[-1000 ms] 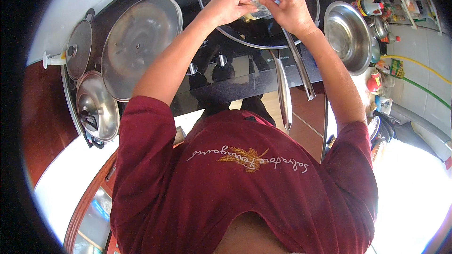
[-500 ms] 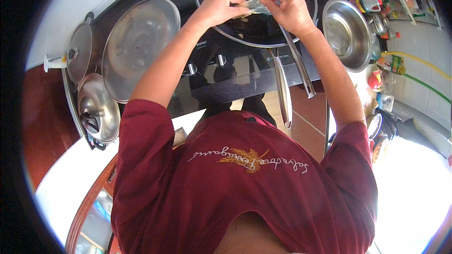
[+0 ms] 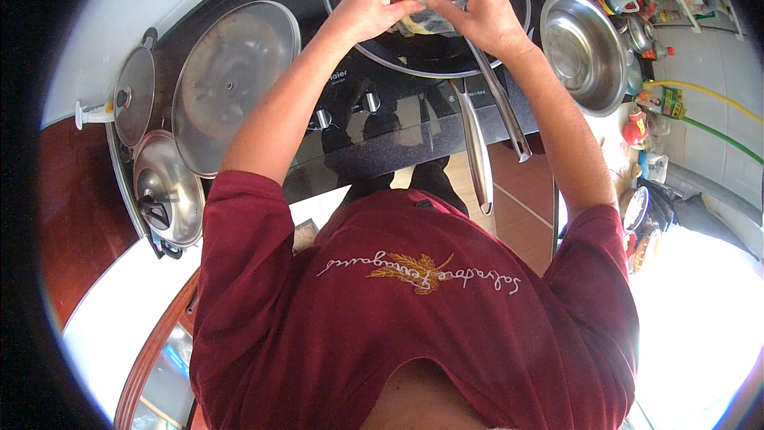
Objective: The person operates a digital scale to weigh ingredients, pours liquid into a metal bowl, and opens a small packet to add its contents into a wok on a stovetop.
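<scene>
Both my hands are over a dark wok (image 3: 347, 1) on the black glass stove. Between them hangs a small, thin, translucent packet (image 3: 428, 24), pale with something yellowish in it. Thumb and fingertips of my left hand (image 3: 374, 6) pinch its upper edge. Close beside, my right hand (image 3: 477, 12) pinches the same edge with thumb and forefinger. The fingertips of the two hands almost touch. A metal-handled utensil (image 3: 509, 115) leans in the wok under my right hand, its working end hidden. The wok's steel handle (image 3: 474, 147) points toward me.
Left of the wok a large lid (image 3: 231, 111) lies on the stove (image 3: 358, 143), with a smaller glass lid (image 3: 134, 99) and a steel lid (image 3: 171, 199) farther left. A steel basin (image 3: 585, 56) stands to the right. Several bottles (image 3: 617, 0) line the back right.
My fingertips have drawn closer together on the packet's upper edge. The packet, stretched sideways between my hands before, now hangs below my fingers with more of it showing.
</scene>
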`<state>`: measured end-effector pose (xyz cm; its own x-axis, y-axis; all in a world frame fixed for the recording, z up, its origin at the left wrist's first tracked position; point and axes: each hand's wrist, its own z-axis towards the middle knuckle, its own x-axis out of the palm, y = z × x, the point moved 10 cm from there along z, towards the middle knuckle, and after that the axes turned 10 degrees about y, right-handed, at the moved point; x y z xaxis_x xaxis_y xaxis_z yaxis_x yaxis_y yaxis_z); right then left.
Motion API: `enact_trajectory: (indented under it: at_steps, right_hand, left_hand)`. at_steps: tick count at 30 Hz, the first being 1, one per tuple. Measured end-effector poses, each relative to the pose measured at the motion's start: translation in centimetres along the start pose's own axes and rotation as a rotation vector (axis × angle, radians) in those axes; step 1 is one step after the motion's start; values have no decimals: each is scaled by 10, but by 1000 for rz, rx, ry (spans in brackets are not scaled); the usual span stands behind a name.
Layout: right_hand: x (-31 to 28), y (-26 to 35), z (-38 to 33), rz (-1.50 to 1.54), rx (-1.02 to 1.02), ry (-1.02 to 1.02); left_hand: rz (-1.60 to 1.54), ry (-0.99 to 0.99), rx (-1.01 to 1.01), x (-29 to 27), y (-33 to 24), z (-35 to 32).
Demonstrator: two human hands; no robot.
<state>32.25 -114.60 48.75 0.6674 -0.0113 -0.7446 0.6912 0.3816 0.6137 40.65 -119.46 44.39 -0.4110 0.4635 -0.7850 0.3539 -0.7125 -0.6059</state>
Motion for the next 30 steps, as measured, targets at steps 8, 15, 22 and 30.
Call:
enact_trajectory:
  at_steps: [8,15,22,30]
  right_hand:
    - [-9,3,1,-57,-84,-75]
    - [-4,-18,-8,-33,-58,-159]
    - [-6,-32,-6,-19,57,-97]
    - [-6,-12,-3,-76,-99,-151]
  left_hand:
    - [-63,-34,-29,0,3,0]
    - [26,-70,33,7,2,-8]
    - [64,-87,13,-4,7,-15]
    - [-45,-96,-26,-10,-8,9]
